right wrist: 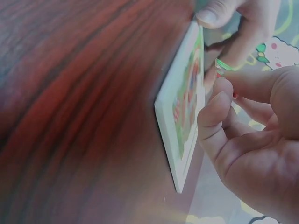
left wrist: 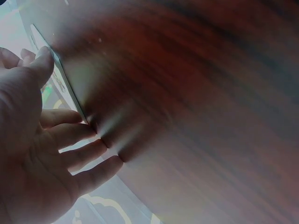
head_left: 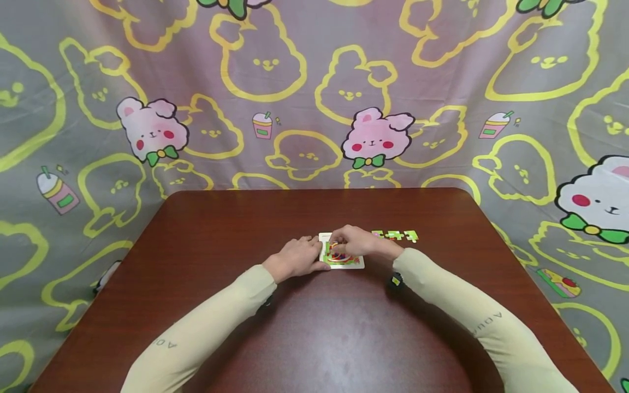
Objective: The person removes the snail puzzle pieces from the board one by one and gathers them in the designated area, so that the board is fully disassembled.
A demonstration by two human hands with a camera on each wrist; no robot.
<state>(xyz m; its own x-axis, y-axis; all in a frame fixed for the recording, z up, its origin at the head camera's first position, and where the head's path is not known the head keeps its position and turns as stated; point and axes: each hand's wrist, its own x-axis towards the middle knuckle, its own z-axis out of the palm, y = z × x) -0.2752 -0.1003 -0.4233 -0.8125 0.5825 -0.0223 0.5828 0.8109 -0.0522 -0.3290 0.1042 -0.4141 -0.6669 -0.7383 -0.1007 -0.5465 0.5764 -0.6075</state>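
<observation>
A small white-framed puzzle board point(head_left: 362, 262) with a colourful picture lies flat on the table; its pale frame point(right wrist: 165, 119) shows in the right wrist view. The left hand point(head_left: 298, 257) rests at the board's left side, thumb at the near corner and fingers spread on the table, as the left hand point(left wrist: 44, 149) shows from below. Over the board, the right hand point(head_left: 356, 241) pinches a small puzzle piece with green and red on it point(right wrist: 224, 65) between thumb and fingertips; the right hand point(right wrist: 257, 135) hides part of it.
Several loose green puzzle pieces point(head_left: 411, 236) lie in a row to the right of the board. The brown table point(head_left: 236, 218) has a patterned cloth point(head_left: 304, 109) hanging behind it and at both sides.
</observation>
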